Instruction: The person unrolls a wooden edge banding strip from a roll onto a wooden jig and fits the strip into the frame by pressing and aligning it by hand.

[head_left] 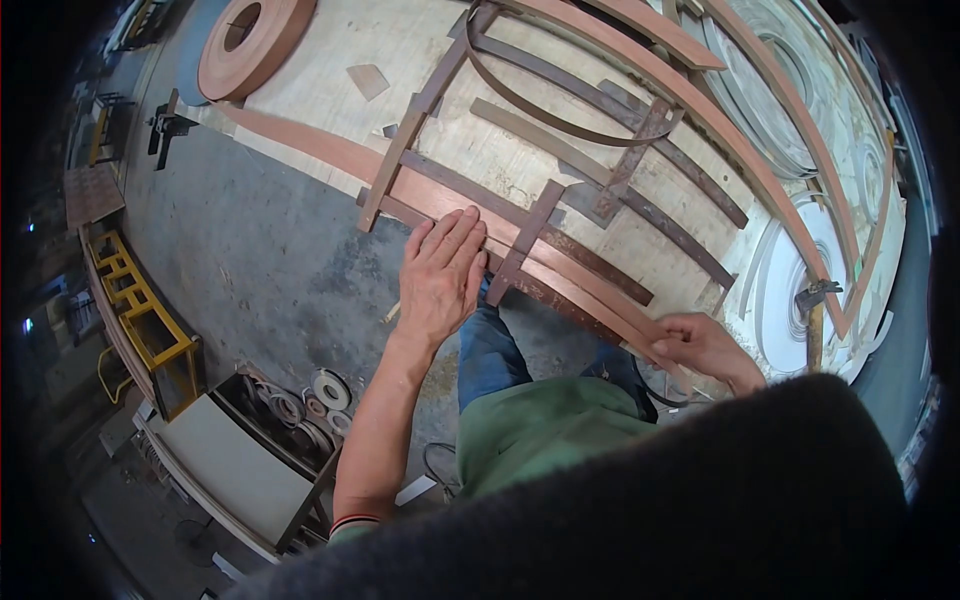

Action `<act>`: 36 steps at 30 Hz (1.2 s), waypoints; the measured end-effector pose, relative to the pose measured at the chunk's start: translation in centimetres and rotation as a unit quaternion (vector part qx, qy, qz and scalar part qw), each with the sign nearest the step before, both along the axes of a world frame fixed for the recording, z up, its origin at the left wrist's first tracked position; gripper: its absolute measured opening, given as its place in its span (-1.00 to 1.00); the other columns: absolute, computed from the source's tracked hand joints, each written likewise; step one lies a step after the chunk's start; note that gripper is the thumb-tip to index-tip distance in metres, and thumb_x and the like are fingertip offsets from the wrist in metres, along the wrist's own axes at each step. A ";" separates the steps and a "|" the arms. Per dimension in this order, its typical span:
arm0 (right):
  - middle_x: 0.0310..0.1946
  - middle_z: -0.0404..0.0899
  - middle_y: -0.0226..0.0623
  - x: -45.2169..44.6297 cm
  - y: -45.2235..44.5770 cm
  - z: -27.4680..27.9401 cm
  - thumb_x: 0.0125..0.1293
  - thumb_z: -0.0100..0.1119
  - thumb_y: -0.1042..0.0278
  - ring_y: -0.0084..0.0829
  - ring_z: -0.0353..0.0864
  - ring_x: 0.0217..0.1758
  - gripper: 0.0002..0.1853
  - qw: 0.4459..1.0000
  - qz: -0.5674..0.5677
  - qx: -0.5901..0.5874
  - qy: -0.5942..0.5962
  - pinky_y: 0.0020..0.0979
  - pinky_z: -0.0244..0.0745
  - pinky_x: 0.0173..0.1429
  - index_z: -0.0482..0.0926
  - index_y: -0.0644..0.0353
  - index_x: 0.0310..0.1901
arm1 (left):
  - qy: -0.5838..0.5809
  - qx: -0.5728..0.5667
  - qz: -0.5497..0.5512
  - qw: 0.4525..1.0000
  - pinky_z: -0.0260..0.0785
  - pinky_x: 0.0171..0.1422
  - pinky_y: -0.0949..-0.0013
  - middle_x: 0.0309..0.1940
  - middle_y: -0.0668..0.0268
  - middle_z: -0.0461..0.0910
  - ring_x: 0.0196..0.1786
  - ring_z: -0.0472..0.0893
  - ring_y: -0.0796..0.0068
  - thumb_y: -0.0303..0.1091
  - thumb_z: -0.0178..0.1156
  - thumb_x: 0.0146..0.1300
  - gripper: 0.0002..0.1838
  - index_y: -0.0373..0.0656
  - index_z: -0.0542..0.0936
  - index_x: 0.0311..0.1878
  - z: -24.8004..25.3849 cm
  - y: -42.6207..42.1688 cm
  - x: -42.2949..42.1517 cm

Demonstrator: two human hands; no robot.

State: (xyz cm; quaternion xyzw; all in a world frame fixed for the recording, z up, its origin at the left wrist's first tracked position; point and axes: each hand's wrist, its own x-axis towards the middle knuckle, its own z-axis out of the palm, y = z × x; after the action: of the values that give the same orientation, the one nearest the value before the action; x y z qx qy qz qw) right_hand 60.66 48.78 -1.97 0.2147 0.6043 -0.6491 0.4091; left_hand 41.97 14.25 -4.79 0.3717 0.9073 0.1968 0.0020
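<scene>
Left hand: my left hand (440,270) lies flat, fingers straight and together, on the reddish strip (435,193).
Right hand: my right hand (705,345) pinches the strip near its far end, thumb against bent fingers.
Strip: it runs under both hands, along the slot between two long dark bars; past the left hand it reaches back toward the big reddish coil (255,50), though I can't make out the join.
Progress: I judge the strip laid through the slot and beneath the crossbar (525,242) between my hands; final lining-up looks unfinished, and plenty remains wound on the coil.
Near edge: the worktop (325,65) ends close by my left hand, with the grey floor (270,210) showing beyond it.
Open room: the left hand has most, out over that floor; ahead of it, a thin dark hoop (540,122) arches over the bars.
Tight side: a hammer (816,320) and white coils (775,285) stand just past my right hand.
</scene>
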 end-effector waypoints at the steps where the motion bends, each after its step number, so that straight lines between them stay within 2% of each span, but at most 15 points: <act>1: -0.35 0.75 -0.28 -1.1 -0.8 0.3 0.50 0.29 0.28 -0.54 0.72 -0.36 -0.75 1.000 -0.004 -0.009 0.007 -0.47 0.63 -0.24 0.70 0.36 -0.17 | 0.000 -0.002 -0.005 1.000 0.24 0.54 0.04 0.34 0.24 0.61 0.41 0.54 0.25 -0.35 0.27 0.36 -0.62 -0.17 0.67 0.23 0.0 -0.1 -0.1; 4: -0.38 0.75 -0.26 -3.2 -2.7 0.2 0.51 0.27 0.27 -0.53 0.72 -0.40 -0.73 0.997 -0.015 0.034 -0.068 -0.47 0.61 -0.28 0.70 0.36 -0.21 | 0.019 -0.017 -0.009 1.000 0.24 0.54 0.04 0.34 0.23 0.61 0.42 0.54 0.23 -0.32 0.27 0.38 -0.61 -0.17 0.67 0.24 -0.1 -1.1 -1.5; 9: -0.47 0.69 -0.29 -3.0 -2.9 0.1 0.52 0.24 0.27 -0.54 0.70 -0.44 -0.70 0.997 -0.006 0.070 -0.029 -0.48 0.57 -0.34 0.68 0.35 -0.31 | 0.102 -0.075 0.071 0.989 0.23 0.54 0.00 0.33 0.13 0.61 0.44 0.52 0.14 -0.29 0.24 0.42 -0.61 -0.23 0.66 0.24 -0.6 -2.6 -4.4; 16: -0.56 0.60 -0.36 0.0 -1.4 -0.8 0.49 0.27 0.28 -0.59 0.67 -0.47 -0.70 0.996 -0.001 0.086 -0.010 -0.49 0.46 -0.41 0.64 0.32 -0.37 | 0.059 -0.031 0.076 0.995 0.22 0.53 0.00 0.36 0.11 0.58 0.44 0.51 0.10 -0.34 0.22 0.44 -0.60 -0.27 0.64 0.27 -1.2 -1.6 -2.7; 19: -0.61 0.57 -0.39 1.7 -0.4 0.1 0.47 0.28 0.27 -0.61 0.65 -0.49 -0.70 0.997 -0.033 0.072 -0.020 -0.49 0.44 -0.41 0.64 0.29 -0.40 | 0.037 -0.015 0.066 0.997 0.22 0.54 0.00 0.36 0.11 0.59 0.44 0.51 0.10 -0.38 0.21 0.44 -0.61 -0.26 0.63 0.28 -0.9 -0.5 -0.9; 22: -0.61 0.59 -0.39 4.5 1.3 -0.7 0.45 0.28 0.27 -0.62 0.64 -0.48 -0.70 0.992 0.008 0.125 0.007 -0.48 0.44 -0.39 0.65 0.29 -0.41 | 0.015 -0.009 0.047 0.999 0.22 0.54 0.00 0.37 0.13 0.58 0.44 0.51 0.12 -0.39 0.23 0.41 -0.60 -0.25 0.63 0.28 -0.3 0.5 0.4; 25: -0.58 0.64 -0.37 4.9 1.7 0.5 0.44 0.29 0.26 -0.62 0.63 -0.46 -0.71 0.994 -0.011 0.105 -0.040 -0.46 0.47 -0.34 0.66 0.30 -0.39 | 0.002 -0.005 0.033 0.999 0.21 0.54 0.01 0.38 0.20 0.58 0.44 0.51 0.18 -0.39 0.23 0.40 -0.61 -0.21 0.64 0.26 -0.1 0.7 0.8; 28: -0.54 0.68 -0.35 3.6 2.0 1.6 0.44 0.29 0.24 -0.61 0.63 -0.43 -0.70 0.988 0.057 0.143 0.018 -0.45 0.50 -0.29 0.67 0.30 -0.39 | 0.022 -0.003 0.026 0.999 0.21 0.55 0.03 0.37 0.23 0.58 0.42 0.51 0.23 -0.33 0.22 0.38 -0.61 -0.18 0.65 0.24 -0.7 0.4 0.8; 29: -0.51 0.69 -0.35 3.8 2.4 0.9 0.45 0.29 0.20 -0.61 0.62 -0.42 -0.70 0.988 0.071 0.132 0.039 -0.43 0.50 -0.27 0.68 0.30 -0.32 | 0.024 0.001 0.022 0.999 0.21 0.55 0.03 0.37 0.23 0.58 0.42 0.51 0.22 -0.33 0.22 0.38 -0.61 -0.18 0.65 0.24 -0.7 0.4 0.7; 31: -0.46 0.69 -0.35 3.5 2.3 0.8 0.44 0.31 0.15 -0.61 0.62 -0.40 -0.70 0.985 0.076 0.122 0.093 -0.43 0.50 -0.26 0.69 0.29 -0.23 | 0.024 0.011 0.015 1.000 0.21 0.55 0.03 0.38 0.23 0.58 0.43 0.51 0.21 -0.33 0.21 0.40 -0.61 -0.19 0.65 0.24 -0.8 0.2 0.8; 33: -0.43 0.70 -0.38 3.7 2.1 -1.4 0.40 0.35 0.12 -0.60 0.61 -0.40 -0.68 0.966 0.033 0.172 0.191 -0.45 0.50 -0.22 0.70 0.28 -0.17 | 0.031 0.008 0.015 0.999 0.21 0.55 0.04 0.38 0.22 0.57 0.44 0.50 0.20 -0.33 0.20 0.40 -0.61 -0.19 0.65 0.25 -1.1 0.1 0.8; 36: -0.42 0.73 -0.31 0.9 0.8 -1.2 0.40 0.37 0.11 -0.55 0.67 -0.38 -0.65 0.982 0.077 0.139 0.101 -0.44 0.53 -0.25 0.72 0.32 -0.13 | 0.036 0.007 0.011 0.999 0.21 0.54 0.05 0.39 0.24 0.57 0.44 0.50 0.22 -0.32 0.19 0.42 -0.62 -0.17 0.65 0.26 -1.5 0.0 0.9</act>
State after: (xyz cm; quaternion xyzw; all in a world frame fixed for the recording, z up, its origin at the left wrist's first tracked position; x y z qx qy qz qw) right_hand 61.55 49.56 -3.18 0.1555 0.7415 -0.5438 0.3610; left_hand 42.83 14.28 -6.29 0.3687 0.9092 0.1902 -0.0351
